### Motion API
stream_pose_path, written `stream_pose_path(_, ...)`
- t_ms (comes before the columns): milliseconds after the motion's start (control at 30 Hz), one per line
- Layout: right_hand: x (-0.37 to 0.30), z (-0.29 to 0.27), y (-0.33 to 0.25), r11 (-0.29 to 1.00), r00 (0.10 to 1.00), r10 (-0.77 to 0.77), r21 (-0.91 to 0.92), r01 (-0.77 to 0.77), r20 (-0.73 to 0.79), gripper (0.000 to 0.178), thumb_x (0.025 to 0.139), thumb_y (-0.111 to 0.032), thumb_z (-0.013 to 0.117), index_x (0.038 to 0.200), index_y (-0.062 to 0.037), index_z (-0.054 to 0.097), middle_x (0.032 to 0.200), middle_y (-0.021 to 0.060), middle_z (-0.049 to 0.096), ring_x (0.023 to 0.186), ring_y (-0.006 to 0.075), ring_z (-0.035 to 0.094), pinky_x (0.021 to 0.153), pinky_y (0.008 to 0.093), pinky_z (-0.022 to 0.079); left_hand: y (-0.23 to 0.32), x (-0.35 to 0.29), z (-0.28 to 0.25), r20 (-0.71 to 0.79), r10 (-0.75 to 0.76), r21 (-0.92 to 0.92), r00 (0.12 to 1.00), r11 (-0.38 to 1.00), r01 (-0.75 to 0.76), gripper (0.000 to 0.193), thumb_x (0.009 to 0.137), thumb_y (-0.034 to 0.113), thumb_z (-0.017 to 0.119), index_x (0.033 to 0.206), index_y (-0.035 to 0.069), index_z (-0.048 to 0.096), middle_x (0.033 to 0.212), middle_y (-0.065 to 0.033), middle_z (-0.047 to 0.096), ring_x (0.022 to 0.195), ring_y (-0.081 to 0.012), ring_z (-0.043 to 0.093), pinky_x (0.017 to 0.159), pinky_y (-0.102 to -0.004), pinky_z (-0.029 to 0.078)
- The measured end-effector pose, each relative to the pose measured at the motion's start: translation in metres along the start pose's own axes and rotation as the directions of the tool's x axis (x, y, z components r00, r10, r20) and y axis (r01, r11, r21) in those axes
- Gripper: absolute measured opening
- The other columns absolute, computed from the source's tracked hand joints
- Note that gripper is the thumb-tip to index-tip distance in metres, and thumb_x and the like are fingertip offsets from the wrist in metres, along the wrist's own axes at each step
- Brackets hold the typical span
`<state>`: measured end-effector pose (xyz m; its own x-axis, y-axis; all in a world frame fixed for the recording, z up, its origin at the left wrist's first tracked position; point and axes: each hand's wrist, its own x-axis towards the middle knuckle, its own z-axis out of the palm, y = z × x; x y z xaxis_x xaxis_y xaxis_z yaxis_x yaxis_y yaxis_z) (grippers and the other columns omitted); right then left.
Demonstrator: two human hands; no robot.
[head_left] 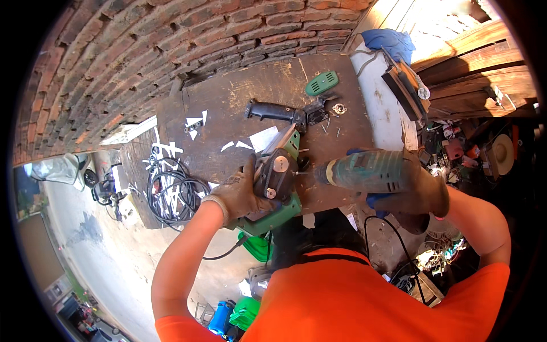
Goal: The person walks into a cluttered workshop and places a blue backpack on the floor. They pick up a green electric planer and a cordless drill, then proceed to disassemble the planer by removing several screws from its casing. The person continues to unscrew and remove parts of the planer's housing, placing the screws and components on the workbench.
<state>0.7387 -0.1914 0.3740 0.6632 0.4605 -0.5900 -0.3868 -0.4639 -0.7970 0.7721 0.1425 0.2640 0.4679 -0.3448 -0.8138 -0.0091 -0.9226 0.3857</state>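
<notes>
Left hand [242, 196], gloved, fingers wrapped around green power tool [277, 179] at near edge of bench [228, 97]. Right hand [419, 191], gloved, fingers curled tight on drill [364, 171], bit touching tool's right side. Black handle [276, 112] lies farther back.

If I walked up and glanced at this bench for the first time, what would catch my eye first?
Most likely the green power tool lying half taken apart at the near edge of the dark workbench, steadied by the gloved left hand. Right beside it, the gloved right hand grips a teal electric drill with its tip against the tool. Farther back lie a black handle piece and a green cover, with a coil of black cable at the left.
</notes>
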Motion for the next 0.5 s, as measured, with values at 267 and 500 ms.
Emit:
stream_pose_path(267, -0.006, 0.004, 0.014, 0.988, 0.997, 0.075, 0.132, -0.079, 0.035, 0.059, 0.083, -0.007, 0.074, 0.137, -0.0013, 0.054, 0.099, 0.0072, 0.07, 0.08, 0.0136, 0.066, 0.071, 0.0302, 0.057, 0.069, 0.011, 0.053, -0.651, 0.39, 0.387, 0.651, 0.908, -0.158, 0.05, 0.072, 0.023, 0.079, 0.12, 0.014, 0.066, 0.134, -0.0155, 0.055, 0.125, -0.0407, 0.052, 0.101, -0.0542, 0.046)
stream_pose_path(500, -0.01, 0.01, 0.042, 0.986, 0.996, -0.029, 0.168, 0.014, 0.086, 0.053, 0.082, -0.011, 0.076, 0.131, -0.0028, 0.061, 0.101, 0.0088, 0.071, 0.084, 0.0121, 0.066, 0.074, 0.0304, 0.058, 0.069, 0.036, 0.08, -0.724, 0.373, 0.462, 0.581, 0.887, 0.007, 0.035, 0.072, 0.017, 0.074, 0.107, 0.015, 0.072, 0.129, -0.011, 0.058, 0.121, -0.0383, 0.054, 0.099, -0.0536, 0.045)
